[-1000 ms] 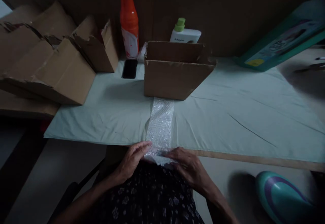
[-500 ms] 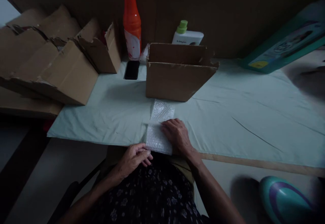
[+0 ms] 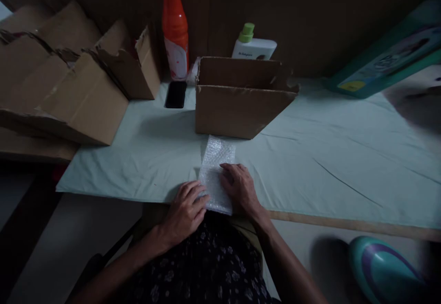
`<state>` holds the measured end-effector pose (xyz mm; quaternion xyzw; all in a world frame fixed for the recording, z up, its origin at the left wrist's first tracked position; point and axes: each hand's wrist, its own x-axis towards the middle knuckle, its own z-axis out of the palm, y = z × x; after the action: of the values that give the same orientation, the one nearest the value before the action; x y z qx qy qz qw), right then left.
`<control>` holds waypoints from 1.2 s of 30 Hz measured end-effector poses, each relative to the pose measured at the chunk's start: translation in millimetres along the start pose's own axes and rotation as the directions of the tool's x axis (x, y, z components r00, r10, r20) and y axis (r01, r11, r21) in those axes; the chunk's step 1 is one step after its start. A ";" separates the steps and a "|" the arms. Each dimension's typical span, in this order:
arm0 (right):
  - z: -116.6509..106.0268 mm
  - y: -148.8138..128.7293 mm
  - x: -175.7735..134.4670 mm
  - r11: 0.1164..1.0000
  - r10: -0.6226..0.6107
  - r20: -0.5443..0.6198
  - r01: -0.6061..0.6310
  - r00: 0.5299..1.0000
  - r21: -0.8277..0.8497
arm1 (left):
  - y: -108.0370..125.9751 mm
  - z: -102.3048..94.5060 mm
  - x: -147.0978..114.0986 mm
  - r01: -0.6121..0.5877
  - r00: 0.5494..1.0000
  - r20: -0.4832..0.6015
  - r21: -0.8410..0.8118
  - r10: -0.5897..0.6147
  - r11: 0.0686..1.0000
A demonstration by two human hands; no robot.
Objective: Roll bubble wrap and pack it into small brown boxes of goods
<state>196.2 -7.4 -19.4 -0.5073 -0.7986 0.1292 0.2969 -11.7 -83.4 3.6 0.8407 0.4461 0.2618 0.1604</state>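
A strip of bubble wrap lies flat at the front edge of the cloth-covered table, its near end by my lap. My left hand rests palm down at its lower left edge, fingers apart and fingertips touching the plastic. On the right side of the strip lies my right hand, fingers a little bent and lightly spread over it. Neither hand grips anything. Just beyond the strip stands an open cardboard box; what is inside it cannot be seen.
Several cut cardboard boxes crowd the left side. A black phone, an orange bottle and a white bottle with a green cap are at the back. A large teal container leans at right; a teal rounded object is below.
My left hand has turned palm down and moved up onto the left edge of the bubble wrap. My right hand has stayed on the strip, its fingers shifting slightly.
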 end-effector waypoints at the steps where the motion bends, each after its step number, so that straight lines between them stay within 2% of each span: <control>1: -5.8 -0.7 -2.6 1.000 -0.014 -0.015 0.014 1.000 0.005 | -1.0 1.5 0.2 0.013 1.000 -0.012 -0.008 -0.013 1.000; 3: -23.7 -4.3 -11.4 0.998 -0.045 -0.019 0.046 0.999 0.043 | -2.8 1.1 1.1 0.031 0.999 -0.034 -0.035 -0.032 0.999; 6: -52.2 -13.1 -28.6 0.981 -0.135 0.148 0.111 0.980 0.159 | -6.3 -4.6 6.5 0.018 0.999 -0.025 -0.084 -0.020 0.996; 8: -58.7 -17.9 -37.6 0.971 -0.183 0.249 0.136 0.951 0.194 | -9.6 -7.8 13.1 -0.001 1.000 -0.023 -0.103 -0.002 0.995; 9: -56.5 -19.0 -40.4 0.974 -0.180 0.257 0.135 0.949 0.183 | -11.5 -8.3 16.9 -0.002 0.999 -0.033 -0.104 -0.001 0.995; 14: -23.9 -13.7 -39.4 0.998 0.001 0.098 -0.007 0.995 0.060 | -19.8 -1.6 34.4 0.102 0.993 -0.057 -0.079 -0.106 0.992; 18: -26.4 -13.1 -37.0 0.997 -0.016 -0.071 0.011 0.997 -0.077 | -23.9 7.8 43.7 0.166 0.985 -0.055 0.008 -0.165 0.986; 20: -34.7 -16.5 -37.2 0.990 -0.060 -0.059 0.052 0.996 -0.128 | -25.1 11.5 47.6 0.168 0.983 -0.077 0.044 -0.164 0.985; 24: -37.4 -21.2 -33.7 0.977 -0.122 0.127 0.142 0.984 -0.156 | -25.9 12.4 49.1 0.143 0.978 -0.155 0.021 -0.138 0.989; 26: -31.8 -20.5 -30.1 0.980 -0.114 0.106 0.130 0.988 -0.154 | -25.9 8.7 44.6 0.111 0.979 -0.165 -0.039 -0.116 0.993; 30: -25.9 -17.6 -25.4 0.996 -0.069 0.021 0.070 0.997 -0.055 | -25.6 -0.1 32.8 0.031 0.993 -0.110 -0.144 -0.047 0.989; 33: -29.4 -15.2 -25.0 0.998 -0.014 0.050 0.011 0.999 0.061 | -25.3 -1.3 33.5 0.061 0.989 -0.122 -0.206 -0.087 0.977; 36: -34.2 -11.8 -25.2 0.999 0.036 -0.024 -0.035 0.999 0.033 | -25.6 2.7 46.1 0.145 0.981 -0.104 -0.184 -0.166 0.972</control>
<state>216.1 -38.4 5.0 -0.5180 -0.7836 0.1412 0.3124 -5.7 -30.9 2.2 0.7686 0.4945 0.3363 0.2272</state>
